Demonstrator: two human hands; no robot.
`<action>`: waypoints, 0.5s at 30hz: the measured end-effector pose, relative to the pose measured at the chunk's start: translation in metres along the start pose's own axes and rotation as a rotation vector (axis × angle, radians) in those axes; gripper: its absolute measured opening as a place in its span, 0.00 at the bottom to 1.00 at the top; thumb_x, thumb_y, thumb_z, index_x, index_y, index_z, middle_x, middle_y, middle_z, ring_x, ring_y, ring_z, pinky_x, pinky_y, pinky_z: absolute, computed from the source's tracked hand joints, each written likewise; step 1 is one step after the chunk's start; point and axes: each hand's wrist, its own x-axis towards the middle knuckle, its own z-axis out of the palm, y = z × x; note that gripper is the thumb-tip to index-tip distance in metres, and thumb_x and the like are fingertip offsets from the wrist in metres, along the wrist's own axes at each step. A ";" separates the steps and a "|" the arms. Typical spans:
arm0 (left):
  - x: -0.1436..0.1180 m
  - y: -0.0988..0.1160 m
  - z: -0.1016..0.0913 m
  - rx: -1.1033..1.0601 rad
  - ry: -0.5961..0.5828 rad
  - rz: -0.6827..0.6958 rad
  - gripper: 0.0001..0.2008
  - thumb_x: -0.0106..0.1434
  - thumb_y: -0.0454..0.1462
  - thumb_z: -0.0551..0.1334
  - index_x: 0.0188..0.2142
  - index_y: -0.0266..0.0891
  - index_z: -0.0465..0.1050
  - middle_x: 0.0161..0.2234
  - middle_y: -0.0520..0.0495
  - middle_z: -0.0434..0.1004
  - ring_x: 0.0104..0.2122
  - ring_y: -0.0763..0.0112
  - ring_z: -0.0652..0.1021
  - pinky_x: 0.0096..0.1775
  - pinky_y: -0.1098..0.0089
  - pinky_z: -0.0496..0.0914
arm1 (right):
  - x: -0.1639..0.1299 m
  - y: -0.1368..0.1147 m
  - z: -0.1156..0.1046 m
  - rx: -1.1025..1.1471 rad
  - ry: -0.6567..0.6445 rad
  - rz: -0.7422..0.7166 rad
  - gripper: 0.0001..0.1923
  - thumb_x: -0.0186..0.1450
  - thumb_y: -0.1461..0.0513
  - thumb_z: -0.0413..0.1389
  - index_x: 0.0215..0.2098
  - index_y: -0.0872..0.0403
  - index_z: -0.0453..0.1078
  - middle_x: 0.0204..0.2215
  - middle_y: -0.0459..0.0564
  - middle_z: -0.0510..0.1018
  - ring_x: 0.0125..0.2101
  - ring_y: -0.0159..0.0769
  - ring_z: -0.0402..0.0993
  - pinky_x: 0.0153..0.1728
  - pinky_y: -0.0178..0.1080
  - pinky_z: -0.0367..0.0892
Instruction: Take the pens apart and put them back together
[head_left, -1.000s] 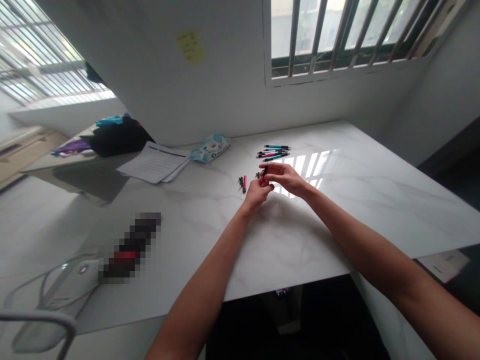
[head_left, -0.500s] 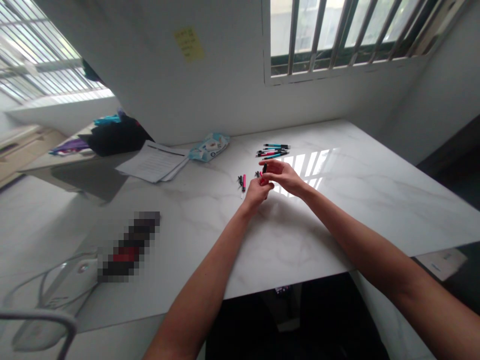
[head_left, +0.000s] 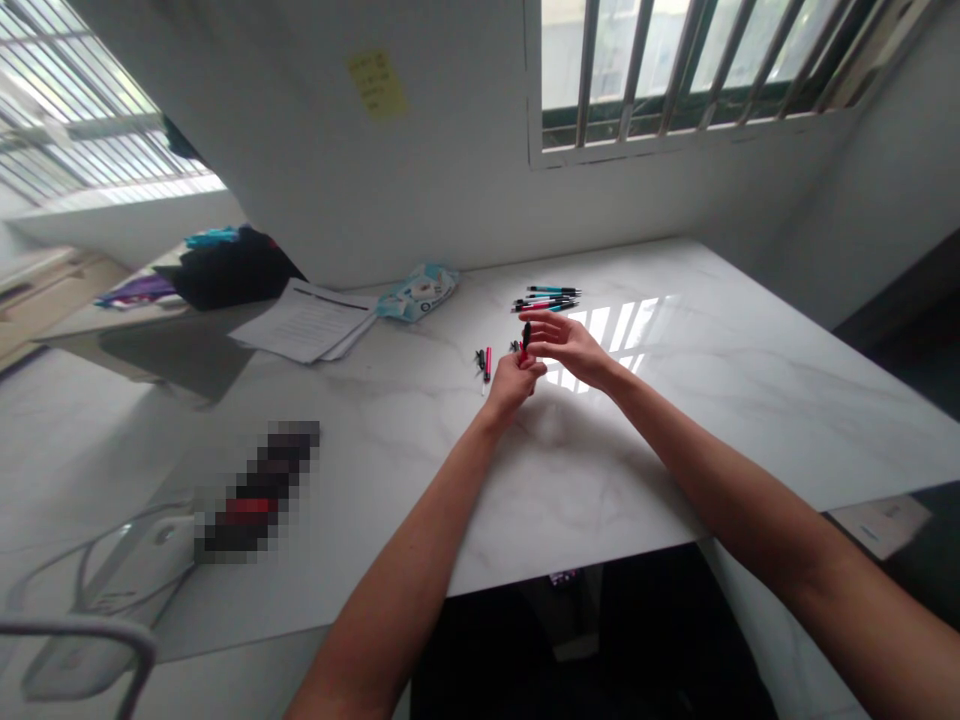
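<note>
My left hand is closed around the lower end of a pink-and-black pen, which it holds upright over the desk. My right hand is just to the right, its fingers stretched out and apart around the pen's black upper part; whether a fingertip touches it is not clear. On the desk left of my hands lie a pink pen barrel and small black pen parts. More small dark parts are partly hidden behind my left hand.
Several blue, pink and black pens lie in a group beyond my hands on the marble-patterned desk. Farther left are a light-blue packet, papers and a dark cloth item. A pixelated object and a power strip with cables lie nearer left.
The fingers of my right hand have straightened and spread, and more of the pen's black end shows. My left hand has hardly moved.
</note>
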 end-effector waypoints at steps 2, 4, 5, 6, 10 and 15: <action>0.001 -0.001 0.000 0.017 -0.001 0.016 0.12 0.47 0.35 0.64 0.24 0.43 0.59 0.17 0.61 0.52 0.17 0.81 0.55 0.22 0.71 0.48 | 0.001 0.000 0.000 -0.034 0.022 -0.002 0.30 0.56 0.55 0.73 0.54 0.51 0.76 0.38 0.47 0.80 0.42 0.39 0.79 0.47 0.42 0.75; 0.001 -0.001 -0.001 0.028 -0.009 0.028 0.11 0.48 0.36 0.65 0.24 0.42 0.61 0.17 0.61 0.54 0.17 0.80 0.56 0.21 0.71 0.49 | 0.001 0.001 0.000 -0.034 0.016 0.002 0.29 0.56 0.55 0.72 0.54 0.52 0.76 0.36 0.47 0.80 0.40 0.38 0.79 0.47 0.43 0.75; 0.000 -0.001 0.000 0.028 -0.012 0.034 0.11 0.48 0.36 0.65 0.24 0.42 0.60 0.17 0.61 0.54 0.17 0.80 0.56 0.22 0.71 0.49 | 0.001 0.001 0.000 -0.027 0.010 0.003 0.29 0.57 0.55 0.72 0.54 0.52 0.76 0.37 0.47 0.81 0.40 0.38 0.79 0.47 0.43 0.75; 0.000 -0.001 0.000 0.028 -0.015 0.038 0.12 0.48 0.36 0.65 0.24 0.42 0.60 0.17 0.61 0.53 0.17 0.80 0.56 0.22 0.71 0.50 | 0.001 0.001 0.000 -0.024 0.007 0.004 0.29 0.57 0.55 0.72 0.55 0.51 0.76 0.38 0.48 0.81 0.41 0.39 0.79 0.48 0.43 0.75; -0.002 0.000 0.001 0.040 -0.030 0.050 0.10 0.49 0.35 0.65 0.24 0.42 0.61 0.17 0.61 0.54 0.17 0.80 0.57 0.22 0.71 0.51 | 0.000 0.001 0.000 -0.040 0.006 0.012 0.30 0.56 0.55 0.72 0.55 0.51 0.76 0.38 0.48 0.82 0.40 0.39 0.80 0.45 0.42 0.76; -0.003 0.002 0.001 0.032 -0.021 0.031 0.13 0.49 0.35 0.65 0.23 0.42 0.58 0.17 0.61 0.54 0.17 0.80 0.58 0.23 0.71 0.52 | 0.000 0.000 -0.001 -0.026 -0.009 0.010 0.31 0.57 0.55 0.72 0.57 0.51 0.74 0.43 0.50 0.82 0.43 0.41 0.80 0.47 0.43 0.77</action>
